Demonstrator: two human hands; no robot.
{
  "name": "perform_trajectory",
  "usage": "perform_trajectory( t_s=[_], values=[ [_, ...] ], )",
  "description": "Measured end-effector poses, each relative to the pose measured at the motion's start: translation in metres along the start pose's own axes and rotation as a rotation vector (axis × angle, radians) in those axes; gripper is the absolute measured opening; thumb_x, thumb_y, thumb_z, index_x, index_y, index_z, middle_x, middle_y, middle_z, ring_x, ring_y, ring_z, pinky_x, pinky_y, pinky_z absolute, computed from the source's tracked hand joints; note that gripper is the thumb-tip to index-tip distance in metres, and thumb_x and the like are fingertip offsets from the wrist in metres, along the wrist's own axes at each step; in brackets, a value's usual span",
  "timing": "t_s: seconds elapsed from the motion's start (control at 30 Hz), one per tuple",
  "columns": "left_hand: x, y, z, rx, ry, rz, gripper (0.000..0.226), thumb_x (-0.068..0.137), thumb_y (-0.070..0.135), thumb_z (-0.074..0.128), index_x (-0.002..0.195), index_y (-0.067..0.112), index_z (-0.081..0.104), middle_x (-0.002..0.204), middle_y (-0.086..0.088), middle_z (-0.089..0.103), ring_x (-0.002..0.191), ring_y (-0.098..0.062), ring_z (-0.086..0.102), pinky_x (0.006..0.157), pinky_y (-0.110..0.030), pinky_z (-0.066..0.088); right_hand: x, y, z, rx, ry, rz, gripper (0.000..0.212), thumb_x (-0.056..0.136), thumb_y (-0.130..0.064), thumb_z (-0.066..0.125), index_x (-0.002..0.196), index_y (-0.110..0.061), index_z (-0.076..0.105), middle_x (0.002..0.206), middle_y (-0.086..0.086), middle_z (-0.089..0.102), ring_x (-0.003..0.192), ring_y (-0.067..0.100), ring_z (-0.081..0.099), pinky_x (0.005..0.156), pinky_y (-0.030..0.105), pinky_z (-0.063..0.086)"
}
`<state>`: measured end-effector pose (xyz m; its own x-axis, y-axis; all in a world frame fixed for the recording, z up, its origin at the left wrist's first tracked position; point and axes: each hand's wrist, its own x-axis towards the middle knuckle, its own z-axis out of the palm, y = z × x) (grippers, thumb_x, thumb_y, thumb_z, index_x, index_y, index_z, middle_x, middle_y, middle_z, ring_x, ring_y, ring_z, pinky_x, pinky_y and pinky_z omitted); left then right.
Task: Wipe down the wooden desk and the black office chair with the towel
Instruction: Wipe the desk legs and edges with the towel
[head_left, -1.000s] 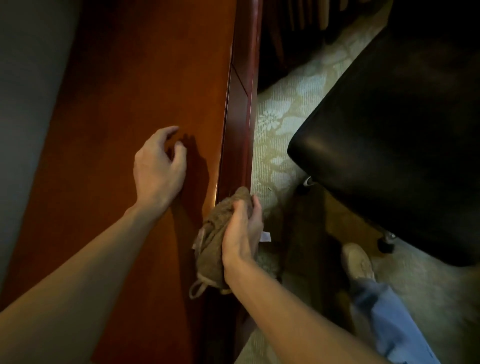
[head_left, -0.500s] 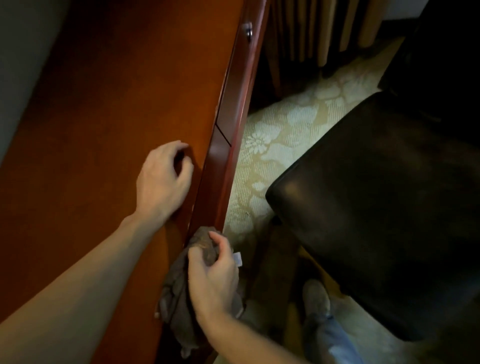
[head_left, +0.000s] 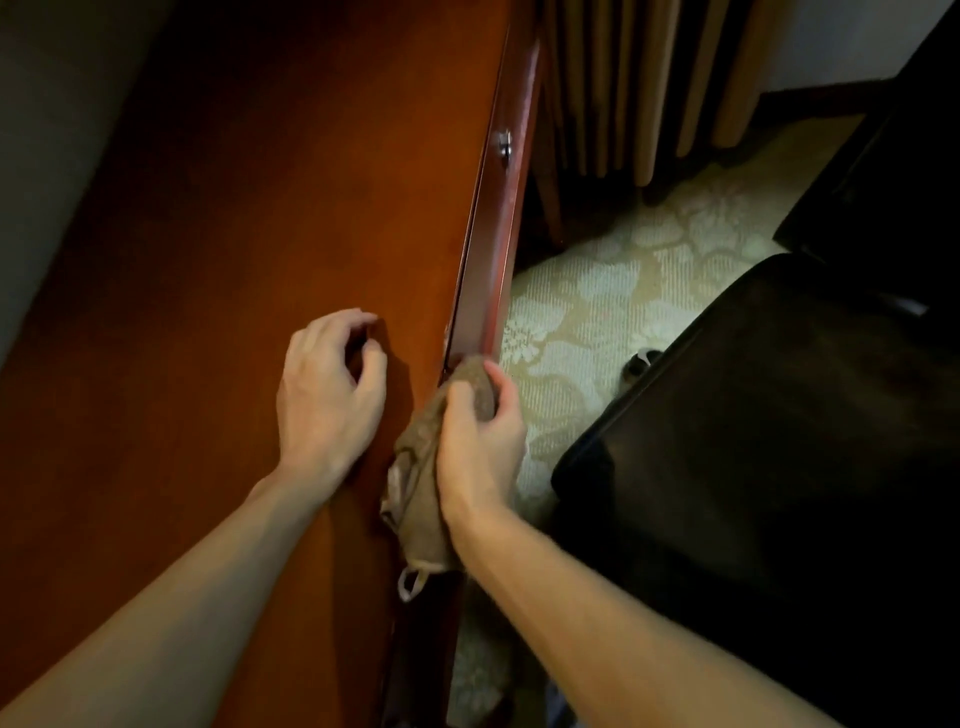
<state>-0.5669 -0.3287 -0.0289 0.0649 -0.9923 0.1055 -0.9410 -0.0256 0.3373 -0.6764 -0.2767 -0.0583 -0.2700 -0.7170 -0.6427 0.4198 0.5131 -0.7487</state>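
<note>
brown towel (head_left: 423, 467) gripped by right hand (head_left: 480, 447), pressing desk (head_left: 260, 208) edge.

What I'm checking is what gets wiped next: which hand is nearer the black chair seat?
Right. The right hand, gripping the towel at the front edge of the desk, is on the side of the chair seat; the left hand is over the desktop, farther off.

reddish-brown desk (head_left: 234, 260), grey-brown towel (head_left: 421, 467) with a white loop, black chair (head_left: 769, 441), beige carpet (head_left: 597, 312) patterned with pale flowers.
</note>
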Motion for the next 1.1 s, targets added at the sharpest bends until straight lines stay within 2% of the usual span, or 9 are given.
perform_trajectory(
  t_s=[0.17,0.27,0.37,0.47,0.6,0.77,0.93,1.0,1.1],
  values=[
    [0.07,0.014,0.011,-0.005,-0.038,0.128,0.031,0.103,0.025,0.054,0.132,0.02,0.064,0.137,0.003,0.062,0.13,-0.014,0.05,0.101,-0.021,0.031,0.082,-0.056,0.018,0.101,0.0,-0.042,0.031,0.093,-0.036,0.06,0.123,-0.037,0.057,0.107,-0.011,0.064,0.099,0.009,0.064,0.086,0.037,0.057],
    [0.106,0.021,0.021,-0.043,-0.018,0.168,0.03,0.103,0.025,0.055,0.13,0.021,0.065,0.135,0.004,0.062,0.128,-0.012,0.05,0.099,-0.015,0.029,0.123,-0.089,0.017,0.102,-0.123,-0.073,0.06,0.091,-0.04,0.066,0.146,-0.033,0.041,0.119,-0.006,0.06,0.102,0.011,0.063,0.078,0.033,0.055],
    [0.136,0.031,0.034,-0.074,-0.01,0.165,0.029,0.102,0.026,0.055,0.129,0.023,0.066,0.133,0.006,0.063,0.126,-0.01,0.051,0.093,-0.003,0.022,0.128,-0.083,0.009,0.041,-0.248,-0.037,0.088,0.076,-0.059,0.071,0.153,-0.046,0.031,0.141,0.002,0.054,0.122,0.024,0.059,0.101,0.053,0.051],
    [0.172,0.049,0.045,-0.043,-0.01,0.211,0.028,0.101,0.025,0.055,0.127,0.022,0.067,0.131,0.004,0.063,0.125,-0.011,0.05,0.092,0.001,0.021,0.112,-0.055,-0.002,0.014,-0.323,0.028,0.095,0.07,-0.061,0.07,0.152,-0.058,0.022,0.147,-0.006,0.054,0.13,0.017,0.055,0.113,0.052,0.042],
    [0.226,0.077,0.06,0.023,0.036,0.231,0.03,0.101,0.025,0.054,0.126,0.018,0.067,0.128,-0.003,0.063,0.122,-0.018,0.052,0.097,-0.017,0.031,0.116,-0.044,0.002,-0.046,-0.216,0.054,0.082,0.064,-0.058,0.059,0.138,-0.075,0.028,0.129,-0.029,0.058,0.117,-0.008,0.056,0.114,0.036,0.042],
    [0.28,0.099,0.071,0.086,-0.003,0.259,0.034,0.101,0.027,0.054,0.133,0.017,0.063,0.133,-0.007,0.058,0.126,-0.021,0.05,0.098,-0.022,0.034,0.154,-0.065,0.006,-0.096,-0.238,0.05,0.076,0.07,-0.057,0.053,0.137,-0.077,0.024,0.143,-0.024,0.049,0.13,0.005,0.049,0.114,0.046,0.04],
    [0.33,0.118,0.09,0.117,0.017,0.254,0.04,0.103,0.028,0.047,0.14,0.016,0.055,0.142,-0.01,0.052,0.135,-0.025,0.043,0.11,-0.034,0.034,0.199,-0.084,0.011,-0.091,-0.295,0.008,0.079,0.076,-0.053,0.05,0.145,-0.072,0.015,0.13,-0.05,0.03,0.134,-0.005,0.035,0.115,0.04,0.033],
    [0.347,0.124,0.098,0.111,0.004,0.262,0.044,0.104,0.029,0.043,0.145,0.016,0.05,0.148,-0.01,0.047,0.139,-0.025,0.038,0.114,-0.035,0.032,0.214,-0.089,0.012,-0.053,-0.289,0.004,0.09,0.072,-0.054,0.051,0.152,-0.064,0.01,0.143,-0.045,0.026,0.134,-0.009,0.03,0.116,0.035,0.029],
    [0.366,0.127,0.105,0.102,-0.054,0.302,0.05,0.104,0.032,0.039,0.153,0.02,0.043,0.158,-0.007,0.039,0.147,-0.022,0.03,0.121,-0.037,0.025,0.248,-0.106,0.019,0.038,-0.26,0.044,0.102,0.065,-0.049,0.054,0.158,-0.051,0.01,0.161,-0.023,0.026,0.137,-0.003,0.031,0.113,0.029,0.031]
  ],
)
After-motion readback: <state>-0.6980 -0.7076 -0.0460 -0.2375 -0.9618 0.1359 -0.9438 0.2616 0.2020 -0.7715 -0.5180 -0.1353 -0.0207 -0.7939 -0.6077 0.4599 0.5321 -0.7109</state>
